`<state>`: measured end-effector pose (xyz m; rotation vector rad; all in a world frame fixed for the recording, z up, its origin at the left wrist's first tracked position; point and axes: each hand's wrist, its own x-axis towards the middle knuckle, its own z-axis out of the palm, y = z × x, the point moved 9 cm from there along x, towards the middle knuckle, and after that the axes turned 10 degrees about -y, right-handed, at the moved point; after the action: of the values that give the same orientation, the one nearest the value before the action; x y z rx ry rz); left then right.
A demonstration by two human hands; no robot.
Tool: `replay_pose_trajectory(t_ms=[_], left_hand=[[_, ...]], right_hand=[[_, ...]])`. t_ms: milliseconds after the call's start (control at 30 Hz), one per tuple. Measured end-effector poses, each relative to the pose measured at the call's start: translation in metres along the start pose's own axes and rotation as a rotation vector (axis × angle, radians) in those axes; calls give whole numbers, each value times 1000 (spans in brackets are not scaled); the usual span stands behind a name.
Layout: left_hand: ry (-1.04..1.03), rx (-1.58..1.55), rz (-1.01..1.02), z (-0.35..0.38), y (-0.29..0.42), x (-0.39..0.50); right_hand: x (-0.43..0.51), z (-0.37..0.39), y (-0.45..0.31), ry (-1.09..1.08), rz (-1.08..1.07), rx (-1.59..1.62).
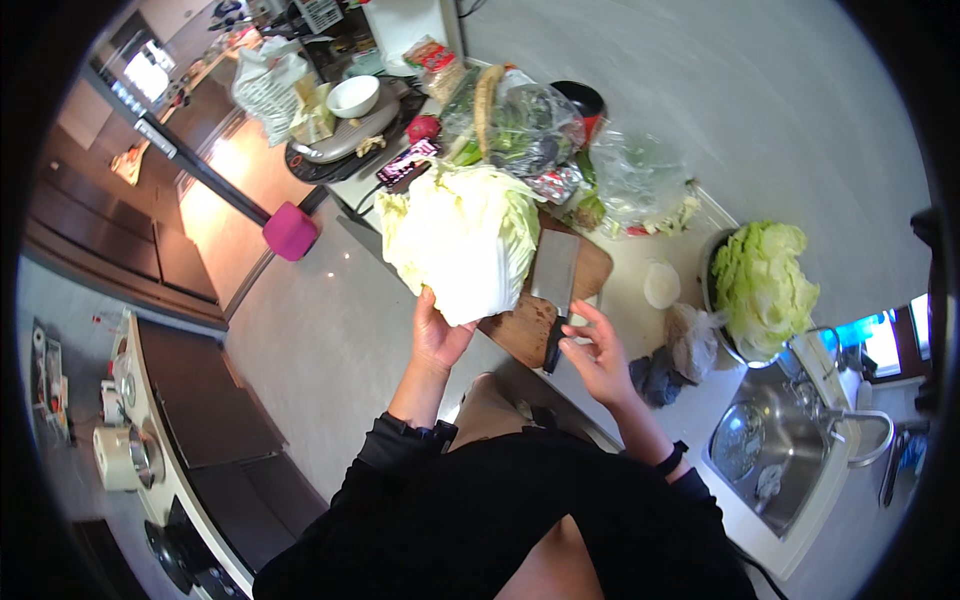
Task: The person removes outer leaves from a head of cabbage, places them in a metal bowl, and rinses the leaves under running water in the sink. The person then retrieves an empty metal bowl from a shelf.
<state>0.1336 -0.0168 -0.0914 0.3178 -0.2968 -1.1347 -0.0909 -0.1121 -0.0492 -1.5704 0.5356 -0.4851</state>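
Observation:
A large pale napa cabbage (465, 240) is in my left hand (441, 330), which grips it from below at its near end, over the left part of a wooden cutting board (523, 330). On the board lies a cleaver (556, 266) with its blade pointing away from me and its black handle towards me. My right hand (600, 356) is beside the cleaver's handle, with its fingers apart and slightly bent; it holds nothing. To the right, a round white slice (661, 284) rests on the counter, and a metal bowl (709, 274) holds leafy cabbage (765, 289).
Plastic bags of vegetables (532, 124), a red dragon fruit (423, 128) and a phone (409, 161) lie behind the board. An electric griddle (352, 131) carries a white bowl (353, 97). A steel sink (787, 450) is at the right, with a crumpled dark cloth (655, 379) nearer.

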Motion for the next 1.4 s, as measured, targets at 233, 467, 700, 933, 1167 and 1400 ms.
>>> replay_pose_trajectory(t_ms=[233, 467, 700, 933, 1167, 1400], left_hand=[[66, 66, 8, -22, 25, 33], [34, 146, -98, -70, 67, 89], [-124, 176, -242, -90, 80, 129], [2, 174, -385, -112, 79, 139], [-3, 41, -430, -113, 71, 128], [34, 11, -359, -89, 71, 125]], right_hand=[[27, 1, 41, -3, 112, 16], [91, 29, 39, 75, 171, 117], [102, 15, 32, 332, 210, -225], [50, -26, 57, 599, 290, -217], [68, -135, 61, 953, 200, -70], [183, -230, 56, 834, 249, 378]])
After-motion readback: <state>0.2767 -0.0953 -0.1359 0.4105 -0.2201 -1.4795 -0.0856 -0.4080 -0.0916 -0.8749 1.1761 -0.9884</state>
